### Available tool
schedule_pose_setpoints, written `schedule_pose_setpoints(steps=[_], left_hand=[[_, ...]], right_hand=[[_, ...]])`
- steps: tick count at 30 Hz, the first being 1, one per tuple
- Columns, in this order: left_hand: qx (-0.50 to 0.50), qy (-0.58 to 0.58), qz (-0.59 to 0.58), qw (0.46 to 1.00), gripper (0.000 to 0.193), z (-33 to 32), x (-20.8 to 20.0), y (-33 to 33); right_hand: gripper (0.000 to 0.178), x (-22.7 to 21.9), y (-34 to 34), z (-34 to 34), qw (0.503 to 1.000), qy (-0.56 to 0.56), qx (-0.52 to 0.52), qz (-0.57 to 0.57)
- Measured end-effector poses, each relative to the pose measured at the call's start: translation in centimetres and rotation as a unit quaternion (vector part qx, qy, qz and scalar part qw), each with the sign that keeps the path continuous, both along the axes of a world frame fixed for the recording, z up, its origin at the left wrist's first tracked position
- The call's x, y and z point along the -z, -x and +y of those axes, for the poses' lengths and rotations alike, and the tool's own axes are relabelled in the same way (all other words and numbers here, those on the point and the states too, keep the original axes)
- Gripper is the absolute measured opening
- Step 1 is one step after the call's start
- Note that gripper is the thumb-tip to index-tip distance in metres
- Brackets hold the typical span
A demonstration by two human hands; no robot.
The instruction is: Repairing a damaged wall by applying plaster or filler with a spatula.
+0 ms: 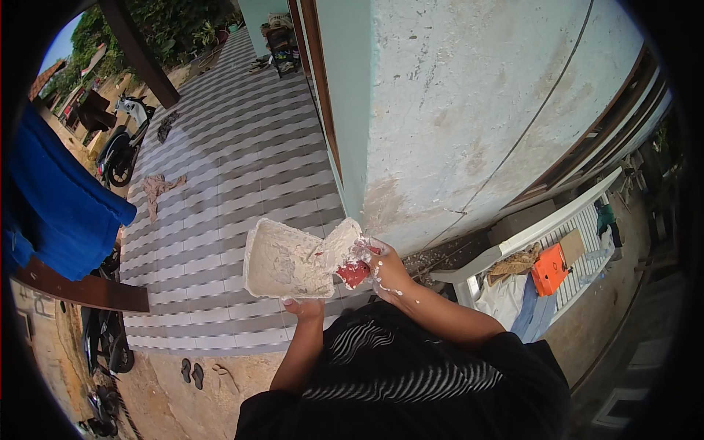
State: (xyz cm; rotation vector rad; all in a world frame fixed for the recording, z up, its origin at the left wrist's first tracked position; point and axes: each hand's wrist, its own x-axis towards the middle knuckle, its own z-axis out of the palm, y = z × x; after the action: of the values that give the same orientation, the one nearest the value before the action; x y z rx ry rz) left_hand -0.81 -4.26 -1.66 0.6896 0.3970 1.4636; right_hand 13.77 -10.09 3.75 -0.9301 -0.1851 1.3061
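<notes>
A white rectangular tub (253,275), its inside coated with pale wet putty, is held up in front of me. My left hand (303,305) supports it from below; most of those fingers are hidden behind the tub. In my right hand (384,270), smeared with putty, is a putty knife (353,273) with a red handle. Its blade is covered by a thick load of pale putty (342,243) and lies over the tub's right edge. White spots also mark my right wrist.
A pale, stained wall (440,125) rises close on the right. Ahead spreads a striped tiled porch (227,169) with a crumpled cloth (158,192). A white slatted bench (579,268) bearing cloths and an orange bag (550,270) stands at right. Sandals (192,372) lie below the porch edge.
</notes>
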Motion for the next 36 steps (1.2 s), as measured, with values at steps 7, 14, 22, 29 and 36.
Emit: schedule_pose_setpoints(steps=[7, 14, 22, 29, 36], left_hand=[[-0.003, -0.020, 0.041, 0.999, 0.101, 0.7, 1.6, 0.2], [-0.010, -0.008, 0.017, 1.000, 0.096, 1.6, 0.6, 0.1], [-0.023, 0.065, 0.033, 0.997, 0.083, 2.6, 0.7, 1.0], [-0.003, 0.066, 0.039, 0.997, 0.085, 2.5, 0.3, 0.8], [-0.016, 0.069, 0.056, 0.996, 0.074, 2.3, 0.3, 1.6]], right_hand=[[0.025, 0.7, 0.8, -0.6, 0.999, 0.002, -0.045, 0.028], [0.028, 1.2, -1.4, -1.7, 0.998, 0.000, -0.040, 0.052], [0.034, 10.3, -7.3, -7.9, 0.970, -0.112, 0.032, 0.215], [0.026, 14.1, -6.3, -5.2, 0.961, -0.019, 0.214, 0.177], [0.025, 11.6, -5.7, -2.6, 0.946, -0.006, 0.274, 0.175]])
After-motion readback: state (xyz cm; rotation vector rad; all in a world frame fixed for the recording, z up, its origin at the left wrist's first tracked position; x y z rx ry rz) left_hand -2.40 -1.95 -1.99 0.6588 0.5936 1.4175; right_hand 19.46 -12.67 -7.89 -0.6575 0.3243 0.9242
